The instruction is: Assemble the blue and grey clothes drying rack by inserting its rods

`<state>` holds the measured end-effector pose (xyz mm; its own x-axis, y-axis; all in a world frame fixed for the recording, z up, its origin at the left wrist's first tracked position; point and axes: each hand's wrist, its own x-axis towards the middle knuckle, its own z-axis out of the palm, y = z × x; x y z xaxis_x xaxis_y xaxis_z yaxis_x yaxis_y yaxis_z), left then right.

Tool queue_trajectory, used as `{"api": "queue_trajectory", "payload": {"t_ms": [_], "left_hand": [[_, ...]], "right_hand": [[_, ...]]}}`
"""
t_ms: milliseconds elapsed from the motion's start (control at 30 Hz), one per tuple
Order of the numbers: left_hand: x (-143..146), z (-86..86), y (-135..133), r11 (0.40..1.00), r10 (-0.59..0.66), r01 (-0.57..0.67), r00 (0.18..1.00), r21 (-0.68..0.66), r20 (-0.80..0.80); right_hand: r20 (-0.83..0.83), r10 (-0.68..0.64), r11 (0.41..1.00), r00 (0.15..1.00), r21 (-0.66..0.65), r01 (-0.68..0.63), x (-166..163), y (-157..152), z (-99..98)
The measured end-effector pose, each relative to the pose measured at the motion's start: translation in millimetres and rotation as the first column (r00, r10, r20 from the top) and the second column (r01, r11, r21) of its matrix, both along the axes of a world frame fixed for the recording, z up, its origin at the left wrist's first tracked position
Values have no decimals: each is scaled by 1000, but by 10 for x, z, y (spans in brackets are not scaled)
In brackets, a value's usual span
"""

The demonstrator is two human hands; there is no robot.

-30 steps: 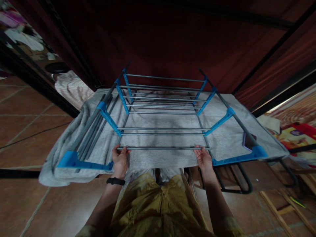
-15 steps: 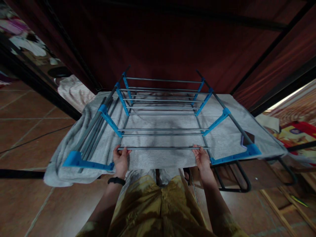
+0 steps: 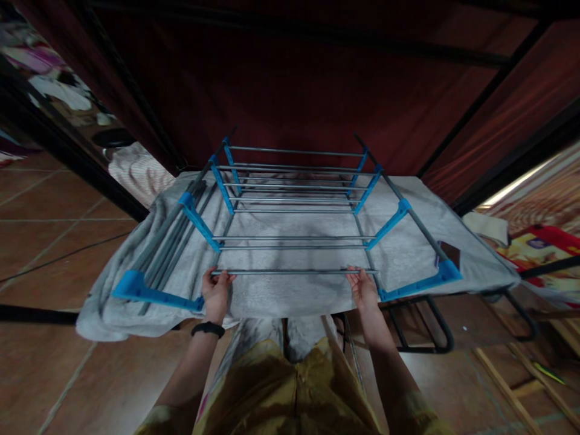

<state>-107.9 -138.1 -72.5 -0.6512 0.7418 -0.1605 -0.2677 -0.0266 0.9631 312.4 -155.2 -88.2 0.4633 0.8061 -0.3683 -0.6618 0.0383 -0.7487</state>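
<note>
A rack frame of grey metal tubes and blue plastic brackets lies on a grey blanket. Its near end faces me, with one blue bracket at the left and another blue bracket at the right. Between them I hold a thin metal tube level across the near opening. My left hand is closed around its left end, thumb and fingers pinching it. My right hand grips the right end with the fingertips. Both tube ends lie close to the lower side rails.
Several loose grey tubes lie on the blanket at the left. A phone-like dark object rests behind the right bracket. Dark red fabric hangs behind the rack. A wooden frame is on the tiled floor at the right.
The view has shifted slightly, so the right side of the rack sits a little further left. Both hands still hold the tube in about the same place relative to the rack.
</note>
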Motion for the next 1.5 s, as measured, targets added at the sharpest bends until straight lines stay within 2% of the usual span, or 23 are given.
{"api": "queue_trajectory", "payload": {"t_ms": [233,700,967,1367,1500], "left_hand": [[4,6,22,999,21,-21,1000,-31,-5],[8,26,-13,999,19,-24,994,-44,-104],[-2,20,-39,999,-3,-1,994,-37,-110],[-28,-96,-62,1000,-11,14,987,17,-158],[-18,-83,-90,1000,-30,29,984,-9,-176]], "right_hand": [[-13,6,1000,1000,29,-6,12,-2,-62],[-30,18,997,999,76,-16,-15,15,-55],[-39,14,997,999,73,-11,-30,-2,-45],[-4,-3,1000,1000,-7,3,11,23,-55],[3,-5,1000,1000,1,5,29,8,-86]]}}
